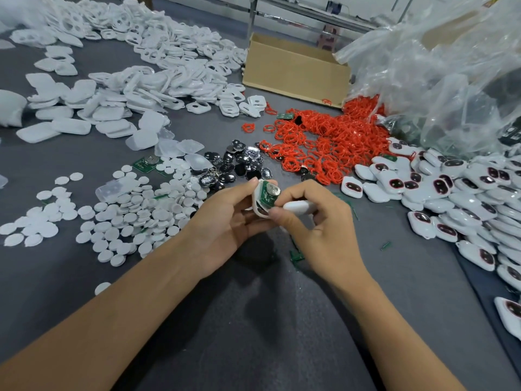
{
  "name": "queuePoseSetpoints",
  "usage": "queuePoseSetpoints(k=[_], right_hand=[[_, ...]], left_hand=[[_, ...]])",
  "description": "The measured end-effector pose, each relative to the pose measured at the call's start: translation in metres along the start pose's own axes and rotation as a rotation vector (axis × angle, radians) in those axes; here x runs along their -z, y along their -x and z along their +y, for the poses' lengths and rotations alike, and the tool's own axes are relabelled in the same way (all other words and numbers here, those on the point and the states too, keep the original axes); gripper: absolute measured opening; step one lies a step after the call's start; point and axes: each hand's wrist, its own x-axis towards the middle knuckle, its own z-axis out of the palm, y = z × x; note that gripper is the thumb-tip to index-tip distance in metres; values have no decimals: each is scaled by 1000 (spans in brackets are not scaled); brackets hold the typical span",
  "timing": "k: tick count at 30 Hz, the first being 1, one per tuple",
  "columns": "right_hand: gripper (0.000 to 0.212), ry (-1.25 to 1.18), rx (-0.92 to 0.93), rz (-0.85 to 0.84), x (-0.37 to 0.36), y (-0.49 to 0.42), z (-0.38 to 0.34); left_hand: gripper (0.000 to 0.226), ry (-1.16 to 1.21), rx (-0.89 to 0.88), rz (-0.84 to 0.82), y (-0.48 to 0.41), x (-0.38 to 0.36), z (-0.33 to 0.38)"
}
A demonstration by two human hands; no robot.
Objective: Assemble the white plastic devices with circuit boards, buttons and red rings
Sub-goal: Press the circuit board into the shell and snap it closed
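My left hand (228, 218) grips a white shell half (258, 203) above the grey table, with a green circuit board (267, 194) and its coin cell seated inside. My right hand (318, 227) holds a second white shell piece (299, 207) in its fingers, and its thumb touches the lower edge of the board. Behind the hands lie a heap of red rings (324, 139), a cluster of black-and-chrome buttons (239, 165) and loose green boards (145, 164).
White round discs (127, 218) spread at the left. Piles of white shells (146, 66) fill the back left. Finished devices (456, 193) are heaped at the right. A cardboard box (296, 69) and a clear plastic bag (439, 69) stand behind.
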Motion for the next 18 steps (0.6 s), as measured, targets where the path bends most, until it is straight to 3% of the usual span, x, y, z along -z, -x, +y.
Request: queuePoseSetpoints(k=[3, 5, 8, 10, 14, 18], right_hand=[[9, -14, -46, 107, 9, -3, 1], [17, 123, -106, 177, 15, -6, 6], [23, 378, -223, 63, 21, -7, 12], [20, 462, -185, 16, 22, -7, 14], [25, 225, -116, -44, 17, -5, 6], [22, 173, -153, -83, 12, -5, 4]], left_hand=[[34, 55, 7, 7, -2, 0, -1], [33, 79, 22, -2, -2, 1, -1], [39, 75, 38, -47, -2, 2, -2], [36, 40, 24, -86, -3, 2, -2], [31, -111, 6, -163, -2, 2, -6], [30, -216, -20, -225, 3, 0, -6]])
